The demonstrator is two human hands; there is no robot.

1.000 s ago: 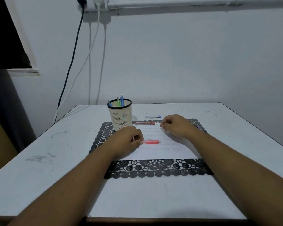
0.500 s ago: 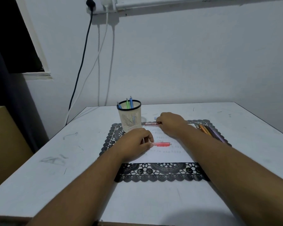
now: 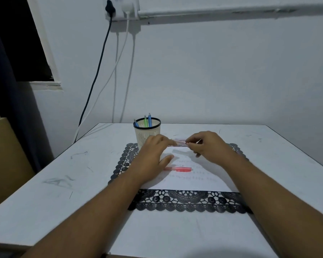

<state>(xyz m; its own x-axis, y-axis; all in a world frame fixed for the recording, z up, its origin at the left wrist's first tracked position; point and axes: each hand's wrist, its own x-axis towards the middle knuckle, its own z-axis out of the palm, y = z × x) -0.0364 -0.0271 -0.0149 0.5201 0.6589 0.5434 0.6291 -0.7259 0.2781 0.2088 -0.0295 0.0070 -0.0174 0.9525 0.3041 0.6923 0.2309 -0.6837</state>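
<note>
A small flat red lead case (image 3: pixel 179 142) is held just above the far end of the white paper sheet (image 3: pixel 192 181). My right hand (image 3: pixel 207 147) pinches its right end, and the fingertips of my left hand (image 3: pixel 153 155) hold its left end. A red mechanical pencil (image 3: pixel 181 169) lies loose on the sheet, right of my left thumb. The sheet lies on a black lace placemat (image 3: pixel 185 201).
A cream mesh pen cup (image 3: pixel 147 132) with blue and green pens stands at the mat's far left corner, just behind my left hand. Cables hang down the wall at the back left. The white table (image 3: pixel 45 192) bears scuff marks on its left side.
My left hand let go of the red pencil and moved forward to the lead case. My right hand took the case off the mat and lifted it. The camera tilted up.
</note>
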